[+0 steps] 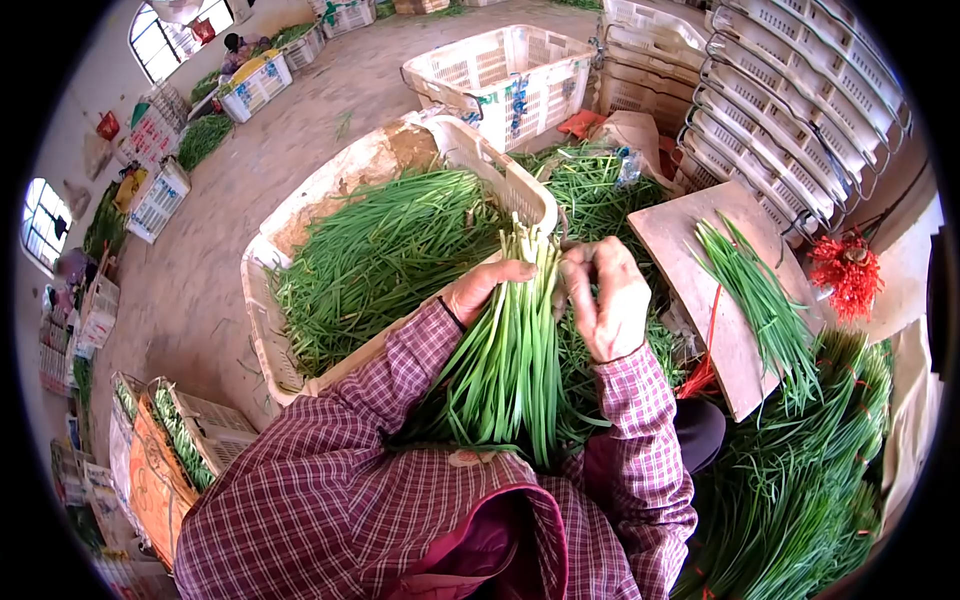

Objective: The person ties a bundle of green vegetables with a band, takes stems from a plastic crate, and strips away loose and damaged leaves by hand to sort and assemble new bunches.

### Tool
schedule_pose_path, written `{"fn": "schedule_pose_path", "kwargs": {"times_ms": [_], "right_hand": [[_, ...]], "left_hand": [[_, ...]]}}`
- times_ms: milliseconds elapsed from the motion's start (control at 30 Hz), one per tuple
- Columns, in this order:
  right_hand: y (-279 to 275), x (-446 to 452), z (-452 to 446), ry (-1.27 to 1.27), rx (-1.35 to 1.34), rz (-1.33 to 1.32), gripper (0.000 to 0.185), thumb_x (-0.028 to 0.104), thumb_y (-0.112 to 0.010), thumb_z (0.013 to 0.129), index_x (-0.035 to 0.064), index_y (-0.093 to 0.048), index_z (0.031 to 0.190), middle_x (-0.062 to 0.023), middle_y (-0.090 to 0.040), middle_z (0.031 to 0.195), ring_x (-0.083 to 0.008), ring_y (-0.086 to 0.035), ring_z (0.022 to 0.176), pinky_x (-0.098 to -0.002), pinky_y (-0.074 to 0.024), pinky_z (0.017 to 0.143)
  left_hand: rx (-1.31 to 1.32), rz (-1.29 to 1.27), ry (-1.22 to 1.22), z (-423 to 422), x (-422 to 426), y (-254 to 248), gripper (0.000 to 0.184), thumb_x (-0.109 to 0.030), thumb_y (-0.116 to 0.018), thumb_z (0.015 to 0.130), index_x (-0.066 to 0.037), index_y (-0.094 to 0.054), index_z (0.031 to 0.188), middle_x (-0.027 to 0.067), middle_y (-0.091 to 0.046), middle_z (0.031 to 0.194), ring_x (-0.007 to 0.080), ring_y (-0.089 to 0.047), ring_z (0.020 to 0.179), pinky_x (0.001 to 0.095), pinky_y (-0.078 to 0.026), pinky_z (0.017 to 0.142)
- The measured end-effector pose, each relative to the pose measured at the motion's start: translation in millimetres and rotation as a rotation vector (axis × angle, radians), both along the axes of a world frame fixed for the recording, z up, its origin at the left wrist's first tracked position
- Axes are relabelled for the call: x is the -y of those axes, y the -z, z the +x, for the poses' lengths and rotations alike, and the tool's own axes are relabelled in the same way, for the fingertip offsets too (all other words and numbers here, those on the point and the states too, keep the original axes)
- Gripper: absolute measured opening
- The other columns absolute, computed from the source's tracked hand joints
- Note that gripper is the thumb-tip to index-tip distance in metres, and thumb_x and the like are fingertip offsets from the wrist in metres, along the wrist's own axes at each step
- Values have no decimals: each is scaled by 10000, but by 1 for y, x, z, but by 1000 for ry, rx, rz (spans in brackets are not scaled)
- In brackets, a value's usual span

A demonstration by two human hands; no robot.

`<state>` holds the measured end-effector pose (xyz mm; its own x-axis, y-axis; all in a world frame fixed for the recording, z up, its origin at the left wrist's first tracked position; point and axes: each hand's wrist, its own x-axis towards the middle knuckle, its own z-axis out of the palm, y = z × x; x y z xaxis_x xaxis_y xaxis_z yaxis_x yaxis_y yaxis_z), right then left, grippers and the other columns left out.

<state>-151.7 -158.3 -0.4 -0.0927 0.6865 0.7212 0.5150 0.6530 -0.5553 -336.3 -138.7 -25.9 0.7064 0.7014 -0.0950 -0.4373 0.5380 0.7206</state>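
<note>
A bunch of garlic chives [515,355] hangs leaf ends down before my chest, its pale stem ends [530,245] pointing up. My left hand [482,288] is closed round the bunch just under those ends, thumb across the front. At the bunch's right side, my right hand [605,295] has its fingers pinched together close to the stems; whether a stem is between the fingertips is hidden. A smaller bundle of chives [760,295] lies on a tilted board [690,235] to the right, with red ties [705,375] by its lower edge.
Left of the bunch stands a white crate [262,305] of loose chives. Tied bunches [800,480] are heaped at lower right. Red ties [848,275] hang beside the board. Stacked crates [780,110] rise behind it, next to another crate [510,80]. People work at far left.
</note>
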Motion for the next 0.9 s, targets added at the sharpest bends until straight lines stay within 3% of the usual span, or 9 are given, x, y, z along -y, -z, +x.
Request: {"fn": "schedule_pose_path", "kwargs": {"times_ms": [100,200,267,333,467,600,667,800,900], "right_hand": [[-3,-6,21,124,-133,-22,138,156,-575,896,24,-576,856,-86,-567,759,-230,-576,668,-314,-481,613],[0,-6,36,358,159,-29,130,181,-580,893,59,-592,935,-108,-601,826,-249,-620,739,-349,-499,639],[-5,9,30,265,168,-167,223,250,-585,893,73,-587,1028,-68,-644,839,-218,-641,620,-325,-516,520],[-19,27,16,-30,146,-365,349,319,-630,861,44,-558,1064,-49,-660,768,-209,-629,536,-322,-511,469],[-19,44,-12,-127,224,-454,243,140,-691,779,26,-561,950,-103,-658,697,-270,-650,593,-338,-512,571],[-23,31,-2,120,344,-119,88,81,-643,787,79,-618,872,-64,-582,725,-238,-626,614,-328,-503,552],[-34,25,1,175,420,-8,87,100,-648,789,99,-618,871,-49,-543,721,-232,-608,621,-332,-499,552],[-53,7,20,321,478,51,84,132,-656,800,113,-630,877,-46,-571,733,-218,-610,656,-323,-502,557],[-60,-22,66,486,514,120,163,179,-647,803,147,-635,962,-41,-608,814,-222,-629,732,-341,-519,583]], "left_hand": [[150,95,41,5,-4,5,569,-240,-565,824,24,-421,1308,149,-619,1046,215,-630,887,353,-528,816],[136,-25,-47,5,-2,0,613,-253,-605,842,-33,-374,1366,123,-629,915,220,-634,828,342,-548,716],[83,-29,-92,4,-4,1,576,-241,-603,848,-43,-403,1351,109,-631,909,202,-637,824,329,-549,719],[-5,9,-140,2,-6,11,430,-251,-541,882,10,-506,1222,138,-628,1040,208,-625,909,341,-507,853],[-82,2,-173,1,-5,6,473,-189,-613,858,-22,-480,1280,94,-601,1147,194,-557,1076,348,-435,972],[-62,124,-160,1,-4,7,566,-189,-654,825,-31,-434,1322,88,-565,1203,198,-538,1108,353,-431,980],[-65,183,-167,11,3,1,559,-241,-742,755,-26,-499,1210,103,-630,916,186,-631,802,302,-540,702],[-46,189,-5,16,10,-17,540,-130,-707,692,16,-511,1174,103,-619,843,208,-618,745,325,-528,691],[-70,252,-14,12,2,1,692,-221,-693,663,23,-446,1261,144,-633,903,251,-645,802,375,-542,736]]}}
